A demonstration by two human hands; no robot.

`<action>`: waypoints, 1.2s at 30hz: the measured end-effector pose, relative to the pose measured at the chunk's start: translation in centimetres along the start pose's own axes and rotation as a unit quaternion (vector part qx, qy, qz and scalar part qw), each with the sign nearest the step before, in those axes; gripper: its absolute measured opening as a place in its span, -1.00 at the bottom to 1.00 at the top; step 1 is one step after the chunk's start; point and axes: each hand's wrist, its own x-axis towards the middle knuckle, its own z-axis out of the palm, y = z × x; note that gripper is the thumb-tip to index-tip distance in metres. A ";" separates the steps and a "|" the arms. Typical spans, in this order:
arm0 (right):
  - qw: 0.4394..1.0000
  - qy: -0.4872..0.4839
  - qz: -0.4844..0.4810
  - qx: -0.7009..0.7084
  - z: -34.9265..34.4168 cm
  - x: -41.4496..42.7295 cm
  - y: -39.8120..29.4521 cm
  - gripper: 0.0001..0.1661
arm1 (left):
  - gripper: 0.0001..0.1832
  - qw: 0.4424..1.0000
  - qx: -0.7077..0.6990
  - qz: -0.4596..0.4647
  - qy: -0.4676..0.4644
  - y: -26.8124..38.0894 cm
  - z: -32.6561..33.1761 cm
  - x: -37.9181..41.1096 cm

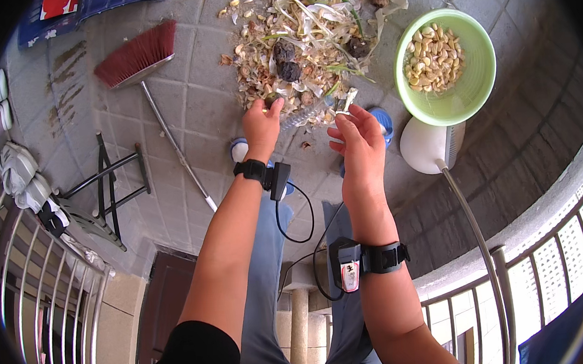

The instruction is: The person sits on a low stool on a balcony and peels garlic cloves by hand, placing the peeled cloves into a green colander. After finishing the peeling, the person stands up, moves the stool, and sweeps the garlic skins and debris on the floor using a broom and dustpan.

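Low over a heap of dry peelings and husks (305, 32) on the tiled floor, my left hand (262, 130) has its thumb and fingers around a small greenish-brown round nut (271, 99). My right hand (361, 138) hovers at the heap's near edge with its fingers curled. A crumpled whitish scrap (349, 98) is at its fingertips; whether they pinch it cannot be told. A clear ribbed plastic piece (304, 117) lies between the hands. Dark, wrinkled round nuts (289, 71) sit in the heap. At right, a green plastic colander (479, 90) holds pale peeled-looking cloves or kernels (435, 60).
A red-bristled broom (140, 55) lies to the left, beside a folding stool (109, 181). A white long-handled dustpan (422, 146) is partly under the colander. Blue slippers (384, 121) are on my feet. Metal railings (48, 293) and a wall line the sides.
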 end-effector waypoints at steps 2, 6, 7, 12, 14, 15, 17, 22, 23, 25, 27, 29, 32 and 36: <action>1.000 -0.001 0.003 0.003 0.4 -0.4 -0.2 -0.46 | -0.52 0.995 -0.099 -0.013 -0.008 -1.0 -0.5 0.3; 1.000 0.005 0.005 0.019 -0.1 0.0 -0.2 -0.47 | -0.52 0.945 -0.259 -0.160 -0.116 6.1 -4.8 -0.7; 1.000 0.007 0.005 0.022 -0.1 0.0 -0.3 -0.47 | -0.50 0.956 -0.232 -0.163 -0.081 5.4 -4.9 -0.7; 0.999 -0.002 0.015 0.038 0.0 -0.3 -0.1 -0.48 | -0.39 0.982 0.118 0.014 0.144 -5.3 -1.0 -2.2; 0.999 -0.007 0.014 0.044 0.0 -0.4 -0.2 -0.48 | -0.45 0.978 0.131 0.068 0.150 -6.2 0.1 -2.5; 0.999 -0.006 0.013 0.044 -0.2 -0.4 -0.2 -0.48 | -0.49 0.989 0.104 0.023 0.106 -6.0 0.2 -2.0; 0.999 -0.007 0.012 0.043 -0.5 -0.3 -0.2 -0.48 | -0.57 0.997 0.047 -0.017 0.055 -5.6 0.5 -2.1; 0.996 0.015 0.014 0.086 -2.0 0.4 -0.5 -0.50 | -0.74 0.994 -0.111 0.006 -0.013 -0.4 1.0 -3.3; 0.995 0.019 0.014 0.095 -2.2 0.5 -0.7 -0.50 | -0.75 0.989 -0.144 -0.004 -0.024 0.5 1.1 -3.4; 0.993 0.025 0.016 0.114 -2.4 0.7 -0.8 -0.50 | -0.73 0.980 -0.189 -0.006 -0.062 1.9 1.2 -2.8; 0.990 0.018 0.029 0.135 -2.3 0.7 -0.9 -0.51 | -0.70 0.968 -0.234 0.011 -0.091 3.4 0.5 -1.8; 0.983 0.049 0.037 0.171 -2.7 0.6 -1.4 -0.62 | -0.72 0.994 -0.067 0.073 0.038 7.3 -0.3 -1.6; 0.970 0.081 0.046 0.226 -4.7 1.5 -0.7 -0.69 | -0.76 0.956 0.074 0.258 0.121 12.6 -0.5 -1.2; 0.936 0.235 -0.036 0.261 -6.0 2.5 -0.6 -0.85 | -0.72 0.977 -0.041 0.114 -0.178 19.7 5.8 -1.1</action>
